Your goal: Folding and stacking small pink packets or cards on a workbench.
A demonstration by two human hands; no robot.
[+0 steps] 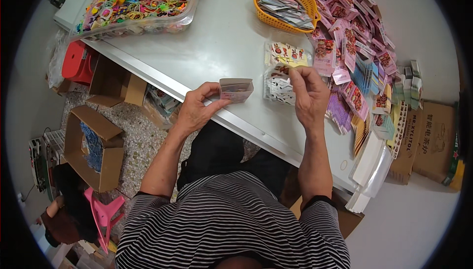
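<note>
My left hand grips a small pale cardboard box between thumb and fingers, just above the table's front edge. Its top side faces up and looks unsealed. To the right, my right hand is closed in a pinch over a clear plastic pack of black-and-white patterned packets. Something small and brown shows near its fingertips; whether the fingers grip that or the pack's edge I cannot tell. Just beyond lies a stack of yellow patterned packets.
A clear bin of colourful corded trinkets stands far left. A yellow basket holds flat cards. Pink boxes heap up at right, beside fanned purple cards. Cartons and a pink stool stand on the floor; a person sits lower left.
</note>
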